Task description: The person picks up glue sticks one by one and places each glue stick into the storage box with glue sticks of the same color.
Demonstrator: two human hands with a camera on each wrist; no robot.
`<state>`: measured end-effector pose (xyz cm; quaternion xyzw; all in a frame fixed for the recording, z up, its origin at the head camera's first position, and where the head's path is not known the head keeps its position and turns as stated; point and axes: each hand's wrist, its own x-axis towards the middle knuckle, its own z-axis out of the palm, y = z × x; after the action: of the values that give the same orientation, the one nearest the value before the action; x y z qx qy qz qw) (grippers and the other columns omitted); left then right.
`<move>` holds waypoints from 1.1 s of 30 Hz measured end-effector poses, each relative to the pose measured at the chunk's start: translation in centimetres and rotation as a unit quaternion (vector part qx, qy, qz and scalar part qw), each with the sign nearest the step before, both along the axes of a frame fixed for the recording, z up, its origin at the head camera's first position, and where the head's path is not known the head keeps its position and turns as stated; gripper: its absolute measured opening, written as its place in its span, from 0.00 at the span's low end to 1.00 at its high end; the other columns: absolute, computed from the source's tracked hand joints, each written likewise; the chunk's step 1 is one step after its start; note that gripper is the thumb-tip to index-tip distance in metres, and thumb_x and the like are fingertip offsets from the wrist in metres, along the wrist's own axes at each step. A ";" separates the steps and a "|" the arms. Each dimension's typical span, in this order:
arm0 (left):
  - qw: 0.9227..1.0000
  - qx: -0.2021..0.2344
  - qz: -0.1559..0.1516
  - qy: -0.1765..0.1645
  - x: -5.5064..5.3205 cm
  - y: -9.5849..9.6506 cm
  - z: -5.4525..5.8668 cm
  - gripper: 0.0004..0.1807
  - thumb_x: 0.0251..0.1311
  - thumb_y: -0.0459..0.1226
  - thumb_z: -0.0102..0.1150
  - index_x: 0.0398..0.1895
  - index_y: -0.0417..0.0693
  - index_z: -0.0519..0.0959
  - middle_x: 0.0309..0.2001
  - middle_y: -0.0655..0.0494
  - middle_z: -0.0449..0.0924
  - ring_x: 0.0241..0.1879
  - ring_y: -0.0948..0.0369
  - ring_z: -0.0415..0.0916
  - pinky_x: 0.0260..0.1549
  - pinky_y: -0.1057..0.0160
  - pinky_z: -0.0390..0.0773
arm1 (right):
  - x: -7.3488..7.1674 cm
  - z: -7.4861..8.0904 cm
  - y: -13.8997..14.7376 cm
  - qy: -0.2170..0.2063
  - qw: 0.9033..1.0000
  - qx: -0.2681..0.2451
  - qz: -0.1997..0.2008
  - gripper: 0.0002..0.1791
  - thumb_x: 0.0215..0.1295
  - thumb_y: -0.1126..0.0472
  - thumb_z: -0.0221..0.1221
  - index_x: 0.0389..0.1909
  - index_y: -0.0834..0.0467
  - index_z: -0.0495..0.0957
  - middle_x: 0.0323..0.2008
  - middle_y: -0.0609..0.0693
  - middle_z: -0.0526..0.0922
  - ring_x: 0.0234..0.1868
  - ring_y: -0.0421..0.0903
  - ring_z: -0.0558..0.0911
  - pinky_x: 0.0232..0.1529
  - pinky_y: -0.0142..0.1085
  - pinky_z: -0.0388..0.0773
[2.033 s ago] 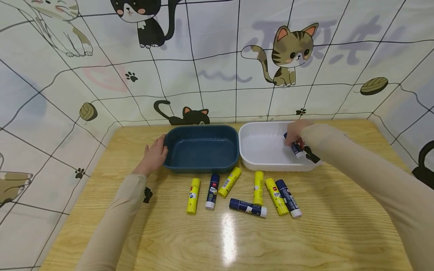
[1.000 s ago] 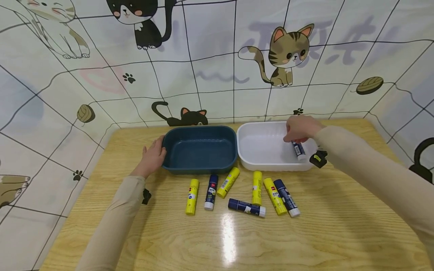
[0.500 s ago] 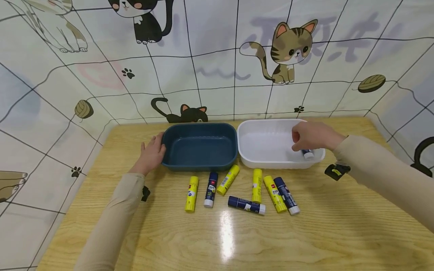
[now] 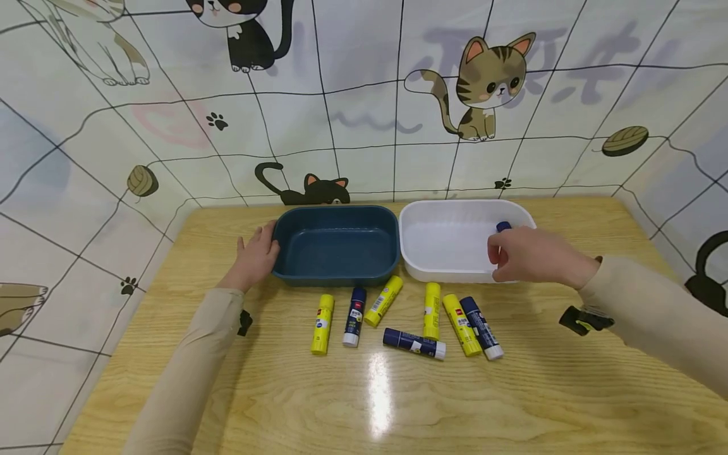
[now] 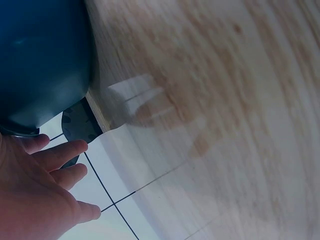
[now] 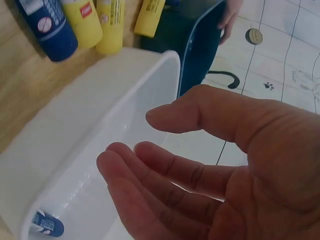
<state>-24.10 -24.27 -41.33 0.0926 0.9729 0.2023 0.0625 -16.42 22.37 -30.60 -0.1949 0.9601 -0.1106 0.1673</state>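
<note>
My left hand point(image 4: 254, 256) rests against the left end of the dark blue bin point(image 4: 335, 281), its fingers extended in the left wrist view. Over the front right of the white bin point(image 4: 443, 275) hovers my right hand point(image 4: 529, 256). Its thumb stands apart from loosely bent fingers point(image 6: 170, 172), with nothing between them. A navy glue stick point(image 6: 48, 223) lies inside the white bin; only its cap end shows past the hand in the head view. Closest to this hand on the table are a navy glue stick point(image 4: 481, 328) and a yellow glue stick point(image 4: 462, 324), side by side.
In front of the bins lie more glue sticks: yellow ones point(image 4: 322, 323) point(image 4: 383, 301) point(image 4: 432, 311), a navy one point(image 4: 354, 317) and a sideways navy one point(image 4: 414, 344). The wooden table point(image 4: 284, 404) ends at a cat-print cloth point(image 4: 364, 114) behind.
My right hand has let go of the navy glue stick in the white bin, then moved right and toward the front rim. The left hand stays at the dark blue bin.
</note>
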 end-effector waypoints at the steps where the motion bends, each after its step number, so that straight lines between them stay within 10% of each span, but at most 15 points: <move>1: 1.000 0.000 0.000 0.000 0.0 0.0 0.0 0.29 0.74 0.37 0.31 0.75 0.37 0.46 0.71 0.32 0.51 0.72 0.40 0.43 0.63 0.32 0.32 | 0.3 -0.1 -0.1 -0.001 1.000 -0.005 0.001 0.08 0.51 0.62 0.66 0.28 0.58 0.75 0.24 0.45 0.75 0.26 0.44 0.71 0.25 0.37 0.67; 33: 1.000 0.002 0.001 0.002 0.0 -0.1 -0.2 0.29 0.74 0.37 0.30 0.75 0.38 0.46 0.71 0.33 0.52 0.72 0.39 0.43 0.62 0.31 0.31 | 4.6 -7.3 -1.1 -0.056 0.997 -0.043 -0.042 0.26 0.51 0.56 0.71 0.45 0.67 0.75 0.33 0.51 0.73 0.28 0.45 0.71 0.26 0.36 0.70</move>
<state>-24.05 -24.35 -41.49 0.0925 0.9728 0.2037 0.0605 -11.81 21.30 -37.86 -0.1549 0.9510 -0.1692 0.2073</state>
